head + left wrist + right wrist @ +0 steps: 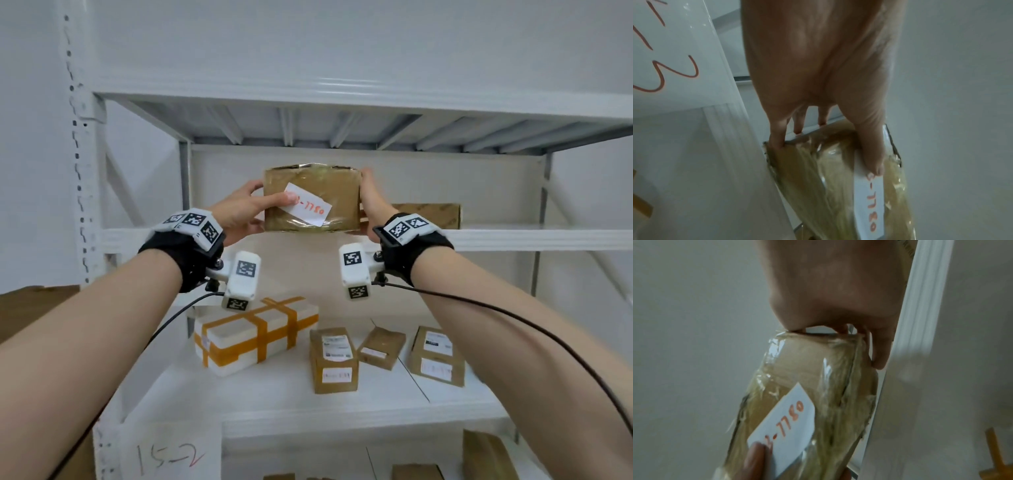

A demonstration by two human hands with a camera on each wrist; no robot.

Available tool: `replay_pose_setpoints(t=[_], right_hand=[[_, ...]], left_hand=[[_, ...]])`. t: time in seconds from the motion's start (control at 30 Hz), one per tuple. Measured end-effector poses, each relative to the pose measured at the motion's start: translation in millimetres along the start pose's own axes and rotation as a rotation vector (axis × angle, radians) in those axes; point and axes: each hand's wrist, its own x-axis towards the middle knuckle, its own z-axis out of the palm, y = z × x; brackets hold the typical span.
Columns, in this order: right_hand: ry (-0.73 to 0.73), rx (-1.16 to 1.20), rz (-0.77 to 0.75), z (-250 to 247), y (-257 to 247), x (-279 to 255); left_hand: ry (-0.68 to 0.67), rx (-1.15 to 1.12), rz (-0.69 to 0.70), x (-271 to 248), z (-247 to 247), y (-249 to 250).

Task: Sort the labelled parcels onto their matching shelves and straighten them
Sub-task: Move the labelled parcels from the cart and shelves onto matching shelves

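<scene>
I hold a brown cardboard parcel (311, 200) wrapped in clear tape, raised in front of the upper shelf (513, 238). Its white label (308, 204) reads "-7780" in red and faces me upside down. My left hand (239, 212) grips the parcel's left end, thumb (873, 155) lying over the label's start and fingers behind. My right hand (371, 205) grips the right end, fingers (879, 353) curled round the back. The same parcel (838, 186) fills the left wrist view and, as the parcel (803, 402), the right wrist view.
A flat brown box (431, 215) lies on the upper shelf behind my right hand. On the shelf below sit a white foam box (253, 334) bound in orange tape and three small labelled cartons (334, 359). A sign reading "15-2" (168, 459) marks the lower shelf's edge.
</scene>
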Motion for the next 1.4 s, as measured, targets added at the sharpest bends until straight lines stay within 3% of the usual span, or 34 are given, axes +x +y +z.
replay_pose_setpoints(t=[0.2, 0.37, 0.57, 0.9, 1.17, 1.4], right_hand=[[0.063, -0.129, -0.122, -5.2, -2.3, 47.0], [0.081, -0.335, -0.136, -7.2, 5.3, 80.9], [0.027, -0.406, -0.134, -15.1, 26.0, 118.0], [0.073, -0.651, -0.111, -16.7, 54.9, 154.6], [0.133, -0.694, -0.113, -21.1, 57.7, 159.5], [0.204, -0.631, -0.228, -19.7, 60.2, 135.7]], left_hand=[[0.141, 0.08, 0.018, 49.5, 9.5, -13.9], [0.247, 0.541, -0.035, 85.7, 15.8, -23.5], [0.266, 0.552, -0.14, 137.5, 9.3, -49.0], [0.271, 0.806, -0.12, 156.3, 19.6, -65.4], [0.32, 0.833, -0.126, 151.4, 21.5, -72.8], [0.295, 0.917, -0.001, 131.6, 20.3, -77.1]])
